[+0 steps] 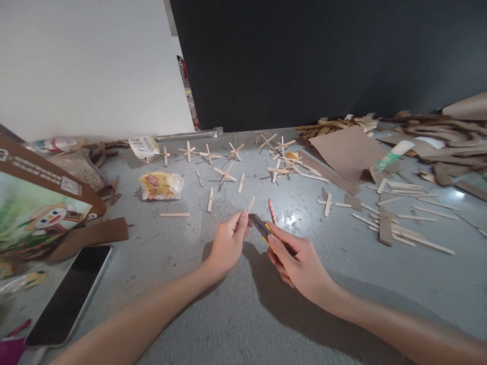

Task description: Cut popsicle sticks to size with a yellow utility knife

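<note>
Pinched between the thumb and fingers of my left hand (229,241) is a small wooden stick (251,204), its tip pointing away from me. My right hand (299,258) grips a black and yellow utility knife (260,228), with its front end against or very close to the stick by my left thumb. Whether the blade touches the wood cannot be made out. Just beyond the knife lies a red and white striped stick or straw (272,210). Short wooden pieces (210,199) and a craft stick (175,214) lie ahead and left of my left hand.
Several crossed stick shapes (225,175) stand at the back. Loose craft sticks (414,238) and brown cardboard (338,154) lie right, with a green and white tube (394,155). A yellow snack packet (161,186), a phone (70,294) and a printed box (41,208) are left.
</note>
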The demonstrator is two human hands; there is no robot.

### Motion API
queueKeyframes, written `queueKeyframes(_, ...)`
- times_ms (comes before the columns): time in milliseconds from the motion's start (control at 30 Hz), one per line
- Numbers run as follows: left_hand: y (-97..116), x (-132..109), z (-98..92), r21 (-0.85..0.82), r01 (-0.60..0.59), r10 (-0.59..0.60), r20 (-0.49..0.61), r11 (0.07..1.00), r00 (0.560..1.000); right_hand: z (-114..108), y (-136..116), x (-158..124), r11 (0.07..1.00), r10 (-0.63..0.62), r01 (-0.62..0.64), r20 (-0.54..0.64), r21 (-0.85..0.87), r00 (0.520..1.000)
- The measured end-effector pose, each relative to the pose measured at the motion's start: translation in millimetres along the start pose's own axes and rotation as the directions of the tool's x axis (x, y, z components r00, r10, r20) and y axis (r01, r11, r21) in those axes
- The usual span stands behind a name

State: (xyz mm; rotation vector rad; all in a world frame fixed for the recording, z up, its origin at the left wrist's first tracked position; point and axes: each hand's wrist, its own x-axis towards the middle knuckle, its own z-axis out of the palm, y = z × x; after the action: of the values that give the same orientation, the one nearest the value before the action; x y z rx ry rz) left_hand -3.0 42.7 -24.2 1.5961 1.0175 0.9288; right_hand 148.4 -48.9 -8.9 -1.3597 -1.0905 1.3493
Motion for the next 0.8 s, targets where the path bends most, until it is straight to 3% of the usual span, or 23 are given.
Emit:
queueKeyframes(400,-8,3,1.8,-0.196,0.066,-0.055,0.058,0.978,0.997,-4,-2,2,0.996,0.041,-0.043,0.033,0.083,0.999)
queueKeyframes(800,-2,8,3.3,-0.409,0.124,-0.083,0.117,0.904,0.990,-12,-3,10,0.989,0.069,-0.080,0.086,0.128,0.994)
